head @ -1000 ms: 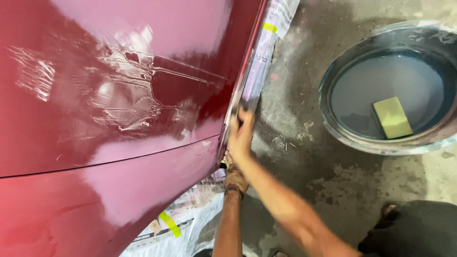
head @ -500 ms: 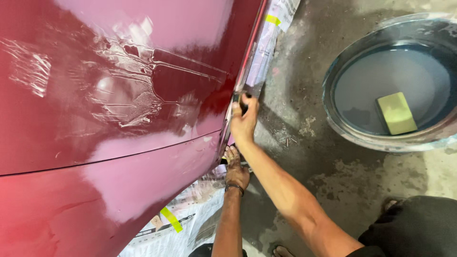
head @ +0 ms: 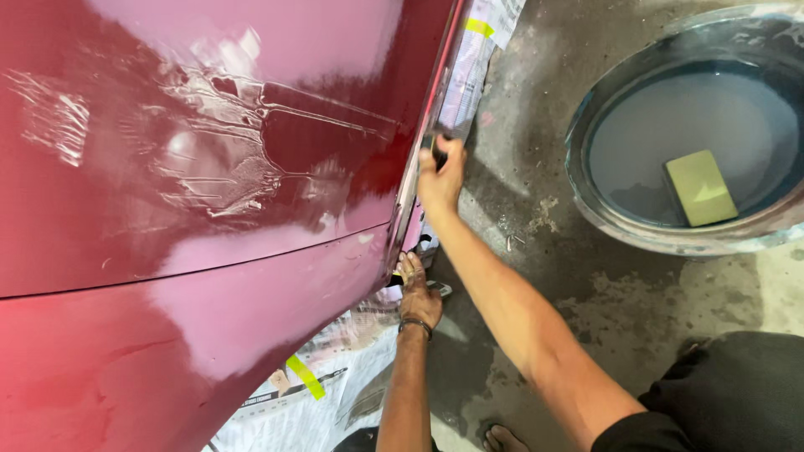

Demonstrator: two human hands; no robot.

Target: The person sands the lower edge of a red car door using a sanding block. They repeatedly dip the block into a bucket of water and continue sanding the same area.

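Observation:
A glossy dark red car body panel (head: 209, 192) fills the left of the view, wet with streaks of water. My right hand (head: 441, 174) presses a small dark piece, likely sanding paper, against the panel's right edge. Lower down, my left hand (head: 416, 295) rests against the same edge by the panel seam, fingers curled; what it holds is hidden. Masking paper (head: 479, 59) with yellow-green tape runs along the edge above my right hand.
A round basin (head: 670, 238) of grey water sits on the concrete floor at right, with a yellow sponge (head: 700, 187) floating in it. More masking paper (head: 327, 393) with tape lies under the panel. My dark-clothed knee (head: 729, 393) is at bottom right.
My right hand has slid up along the panel's edge. The left hand has stayed in place by the seam.

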